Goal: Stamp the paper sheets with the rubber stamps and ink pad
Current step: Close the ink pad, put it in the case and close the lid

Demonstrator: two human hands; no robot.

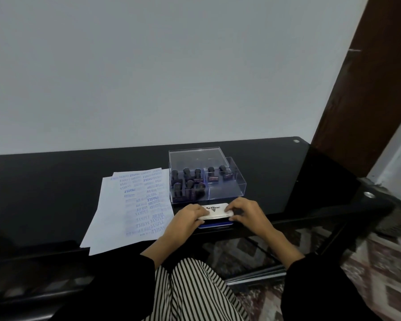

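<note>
Ink pad [215, 224] sat at tabletop [56, 193] near edge, right of stamped paper sheets [116, 216]. My left hand [188, 216], right hand [245, 212]: fingers curled round white lid [214, 210] ends, probably to open it. Rubber stamps [188, 181] upright in clear box [225, 191] just behind, within reach.

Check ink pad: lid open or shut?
Ajar: white lid sits lifted off the blue base, dark gap between; left hand and right hand hold it.

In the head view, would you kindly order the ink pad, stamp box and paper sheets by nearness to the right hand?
1. Ink pad, held by the right hand.
2. Stamp box, just behind.
3. Paper sheets, far left.
</note>
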